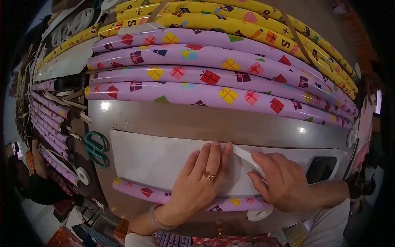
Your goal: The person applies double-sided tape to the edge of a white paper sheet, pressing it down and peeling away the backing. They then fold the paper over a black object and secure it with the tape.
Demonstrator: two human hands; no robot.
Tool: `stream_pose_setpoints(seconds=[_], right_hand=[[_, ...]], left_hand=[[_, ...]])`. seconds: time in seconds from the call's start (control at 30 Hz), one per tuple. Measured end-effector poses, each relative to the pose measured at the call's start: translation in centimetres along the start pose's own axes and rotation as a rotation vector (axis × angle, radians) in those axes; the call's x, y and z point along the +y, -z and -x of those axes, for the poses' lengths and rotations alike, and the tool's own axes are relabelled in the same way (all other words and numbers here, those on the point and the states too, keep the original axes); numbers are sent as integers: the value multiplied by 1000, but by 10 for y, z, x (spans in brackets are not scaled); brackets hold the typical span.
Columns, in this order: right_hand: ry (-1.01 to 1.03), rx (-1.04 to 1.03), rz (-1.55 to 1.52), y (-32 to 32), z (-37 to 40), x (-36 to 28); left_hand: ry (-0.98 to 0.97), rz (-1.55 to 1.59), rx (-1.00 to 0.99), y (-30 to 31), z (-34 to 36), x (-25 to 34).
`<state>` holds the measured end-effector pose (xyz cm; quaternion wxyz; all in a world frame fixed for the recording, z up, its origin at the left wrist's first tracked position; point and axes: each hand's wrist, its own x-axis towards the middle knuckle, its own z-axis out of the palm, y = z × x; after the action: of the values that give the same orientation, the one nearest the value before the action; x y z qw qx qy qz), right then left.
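A sheet of paper, white side up (144,158), lies on the table, with its purple gift-patterned roll (142,191) along the near edge. My left hand (203,168) rests flat on the sheet near its far edge, a ring on one finger, holding nothing. To its right, my right hand (279,177) pinches a narrow white strip (245,156) between thumb and fingers. The strip slants from the sheet's far edge by my left fingertips down to my right fingers. A white tape roll (260,215) sits beside the purple roll, below my right hand.
Purple rolls (214,94) and yellow rolls (205,20) span the back. Green-handled scissors (95,149) lie left of the sheet, a dark phone (321,168) on its right end. More rolls and tape (83,175) are at the left, near another person's arm (38,158).
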<state>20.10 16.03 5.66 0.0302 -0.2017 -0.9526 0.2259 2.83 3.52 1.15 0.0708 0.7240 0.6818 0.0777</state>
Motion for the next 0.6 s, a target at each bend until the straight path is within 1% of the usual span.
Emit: stream_pose_setpoints(seconds=[0.13,0.27,0.33,0.53,0.6], right_hand=[[37,-51,12,3,2,2],[41,-6,39,1,-1,1],[52,-1,124,1,-3,1],[-2,-28,13,1,-7,1],[16,-10,18,0,-8,5]], left_hand=[[-37,-68,20,-6,1,-2],[-35,-84,29,-6,1,-2],[-54,-110,45,-8,2,-2],[-43,-75,49,-8,1,-3],[-44,-87,38,-7,2,-2]])
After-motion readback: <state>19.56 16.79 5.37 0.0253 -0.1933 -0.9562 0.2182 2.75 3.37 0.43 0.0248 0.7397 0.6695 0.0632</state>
